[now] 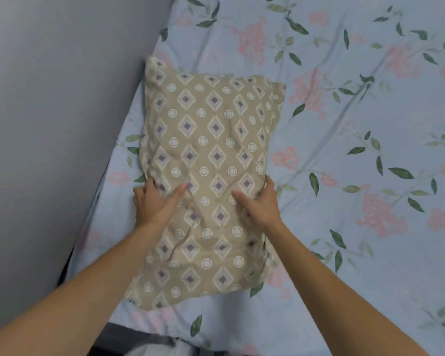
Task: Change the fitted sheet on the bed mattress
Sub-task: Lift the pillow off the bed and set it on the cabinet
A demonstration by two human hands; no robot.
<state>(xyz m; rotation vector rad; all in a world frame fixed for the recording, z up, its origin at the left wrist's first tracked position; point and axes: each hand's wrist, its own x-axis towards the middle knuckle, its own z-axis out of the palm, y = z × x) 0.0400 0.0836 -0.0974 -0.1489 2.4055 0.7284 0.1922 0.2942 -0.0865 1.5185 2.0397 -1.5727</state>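
Note:
A light blue fitted sheet (344, 155) with pink flowers and green leaves covers the mattress, a little wrinkled. On it lies a tan pillow (211, 140) patterned with diamonds and circles, close to the wall. My left hand (154, 204) grips the pillow's left edge, fingers wrapped under and thumb on top. My right hand (260, 204) holds the right edge the same way. Both forearms reach in from the bottom of the view.
A plain grey wall (49, 111) runs along the left side of the bed. The mattress's near edge and a dark gap (129, 337) show at the bottom, with some grey fabric below.

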